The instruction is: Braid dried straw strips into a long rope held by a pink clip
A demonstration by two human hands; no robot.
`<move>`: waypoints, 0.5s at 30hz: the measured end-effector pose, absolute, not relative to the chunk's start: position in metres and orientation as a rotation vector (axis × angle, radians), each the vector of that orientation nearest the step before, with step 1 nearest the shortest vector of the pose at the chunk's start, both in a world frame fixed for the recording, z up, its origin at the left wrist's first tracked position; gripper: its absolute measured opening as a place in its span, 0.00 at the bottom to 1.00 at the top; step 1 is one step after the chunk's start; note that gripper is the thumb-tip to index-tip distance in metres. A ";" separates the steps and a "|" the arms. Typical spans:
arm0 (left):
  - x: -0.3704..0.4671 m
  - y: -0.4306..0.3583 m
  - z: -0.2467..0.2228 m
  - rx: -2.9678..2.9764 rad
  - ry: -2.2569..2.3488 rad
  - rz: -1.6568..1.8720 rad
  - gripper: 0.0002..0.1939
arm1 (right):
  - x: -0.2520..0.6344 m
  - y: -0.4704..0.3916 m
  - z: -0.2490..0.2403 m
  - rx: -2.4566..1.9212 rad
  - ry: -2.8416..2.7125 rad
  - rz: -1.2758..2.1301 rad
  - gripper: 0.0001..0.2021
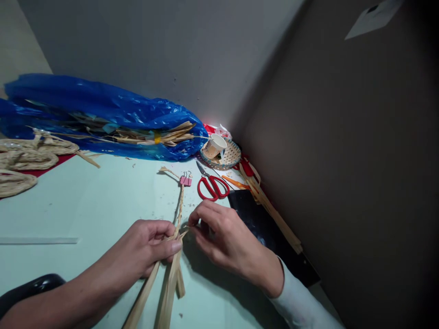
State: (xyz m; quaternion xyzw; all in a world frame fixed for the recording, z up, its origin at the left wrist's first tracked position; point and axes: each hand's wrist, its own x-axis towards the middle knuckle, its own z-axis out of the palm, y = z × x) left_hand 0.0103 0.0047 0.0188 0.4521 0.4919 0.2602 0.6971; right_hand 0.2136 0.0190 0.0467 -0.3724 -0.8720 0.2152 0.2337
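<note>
Clock taken from the braid's lower end, 12 at the far side. Left hand [151,246] grasps the braid [180,208] at its lower end, thumb on top, fingers underneath. Right hand [222,233] just beside, at 2 o'clock, fingers curled in, fingertips at a thin strand end; can't tell whether it's actually pinched. Braid runs up to 12, where a pink binder clip [185,182] bites its far end, frayed tail poking out past it toward 11. Unbraided flat strips [168,292] hang below the left hand, toward 6 and 7. Red-handled scissors [208,176] lie at 1, near the clip, blades pointing away. Behind them, also 1, woven basket [235,155] with paper cup [216,144] tipped in it. Black board [247,214] at 2, partly behind the right hand. Blue plastic bag [103,96] at 11, dried-strip bundle [178,135] showing in its opening, yellow band around it. Coiled woven pieces [30,160] at 10, pale bar [39,241] at 9, dark glossy object [37,285] at 8, partly behind the left forearm. All on a pale green tabletop [103,205].
</note>
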 end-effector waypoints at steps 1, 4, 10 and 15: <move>0.010 0.005 0.019 1.000 1.093 0.583 0.20 | 0.214 0.018 0.045 -1.026 -2.467 0.465 0.05; 0.010 0.005 0.019 0.966 1.084 0.583 0.21 | 0.213 0.017 0.039 -1.031 -2.581 0.109 0.09; 0.009 0.005 0.018 0.988 1.081 0.580 0.21 | 0.204 0.015 0.034 -0.967 -2.391 0.243 0.08; 0.008 0.004 0.018 0.999 1.077 0.580 0.19 | 0.198 0.017 0.027 -1.078 -2.110 0.423 0.09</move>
